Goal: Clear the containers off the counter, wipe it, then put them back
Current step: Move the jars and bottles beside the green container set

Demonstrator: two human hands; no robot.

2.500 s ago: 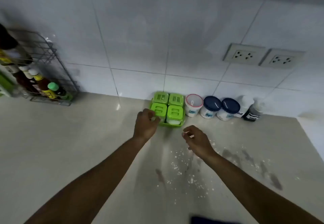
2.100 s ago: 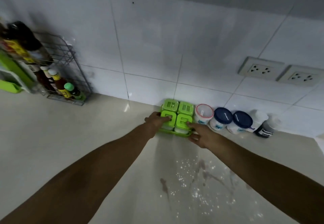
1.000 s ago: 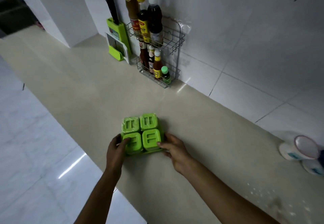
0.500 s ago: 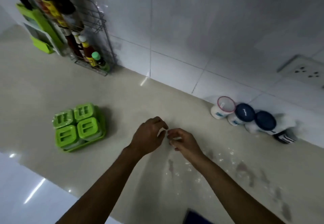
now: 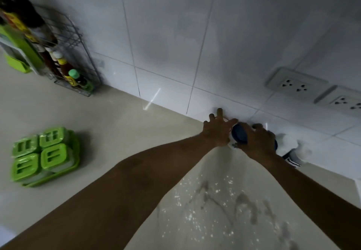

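Both forearms stretched from bottom of frame toward the wall. Left hand (image 5: 216, 131) spread over a mostly hidden container; grip unclear. Right hand (image 5: 256, 140) lay over the blue-lidded jar (image 5: 239, 135), grasp also unclear. Counter (image 5: 121, 124) showed white specks and smears lower centre. Green container set (image 5: 45, 155) sat far left; wire rack (image 5: 72, 54) upper left, sockets (image 5: 295, 85) upper right.

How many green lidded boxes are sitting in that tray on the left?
4, in a two-by-two block in the tray: back left, back right, front left, front right. None seem hidden.
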